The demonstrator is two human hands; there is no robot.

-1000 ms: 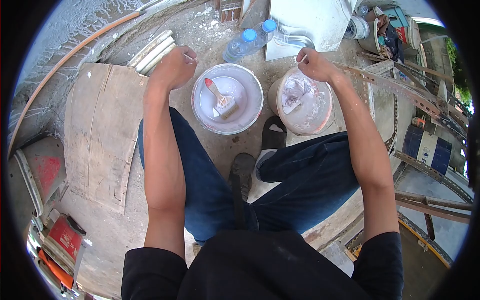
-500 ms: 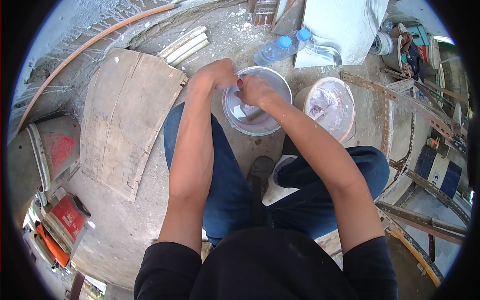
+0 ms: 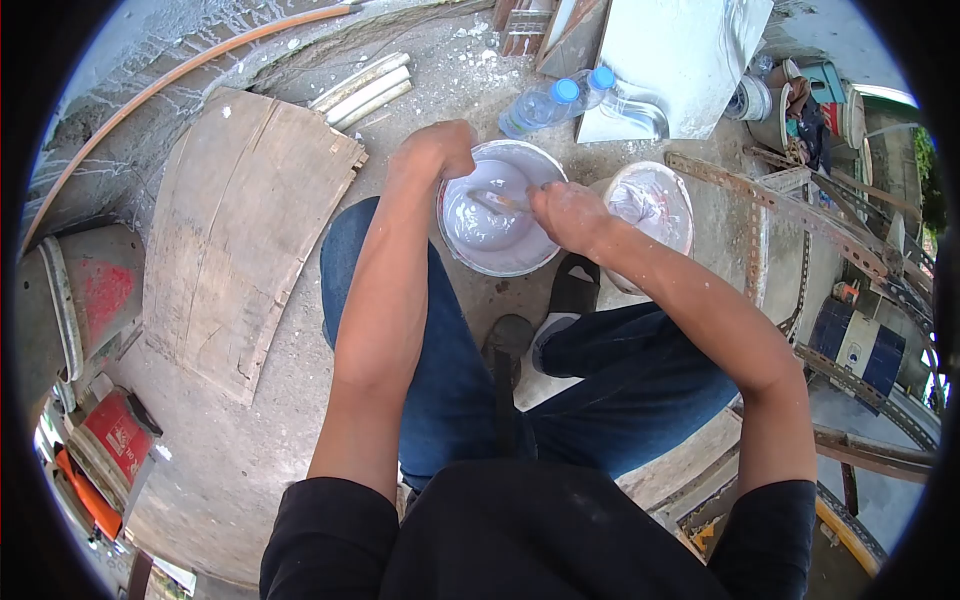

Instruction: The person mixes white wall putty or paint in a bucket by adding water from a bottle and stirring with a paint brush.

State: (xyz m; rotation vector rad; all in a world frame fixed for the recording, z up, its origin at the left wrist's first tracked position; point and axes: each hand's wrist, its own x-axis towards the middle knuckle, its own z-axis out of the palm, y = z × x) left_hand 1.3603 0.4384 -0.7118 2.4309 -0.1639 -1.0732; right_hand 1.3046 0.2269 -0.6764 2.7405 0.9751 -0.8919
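A round white bucket [image 3: 549,262] stands on the floor in front of my knees, holding pale lilac, glossy liquid like paint. My left hand [image 3: 437,150] is closed at the bucket's upper left rim. My right hand [image 3: 568,215] is at the right rim, its fingers wrapped round a paint-coated hand tool [image 3: 505,202] that points left into the liquid. The tool's far end is partly sunk, so its exact kind does not show. To the right stands a second bucket [image 3: 684,212], with whitish, smeared contents, partly behind my right hand.
Two plastic bottles with blue caps [image 3: 540,108] stand behind the bucket, by a white panel [image 3: 665,65]. A wooden board [image 3: 235,235] lies on the left. Perforated metal framing [image 3: 790,200] is on the right. White strips [image 3: 365,92] lie at the back.
My right hand has moved right, from over the bucket's middle to its right rim, and the tool now lies more level. My left hand stays at the left rim.
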